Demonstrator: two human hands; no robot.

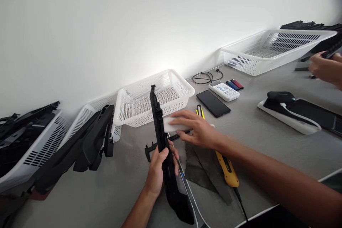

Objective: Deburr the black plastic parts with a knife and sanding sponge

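My left hand (pixel 160 164) is wrapped around a long black plastic trim piece (pixel 159 131), which stands tilted with its narrow end up and its wide curved end towards me. Just right of the piece, my right hand (pixel 199 128) grips a white rounded block (pixel 173 124), fingers over its top and thumb below. The block's left end meets the edge of the trim piece; I cannot tell whether it presses on it. Behind the hands lies a black caliper (pixel 151 148), partly hidden. A dark grey cloth (pixel 203 171) is under my right wrist.
A white basket (pixel 133 123) stands behind; black trim pieces (pixel 91 142) and a loaded basket (pixel 42 149) are left. Rightward are a yellow corded tool (pixel 228 171), yellow cutter (pixel 200 111), phone (pixel 213 103), power bank (pixel 224 91) and another basket (pixel 253 66). A co-worker's hand (pixel 327 67) holds a black part.
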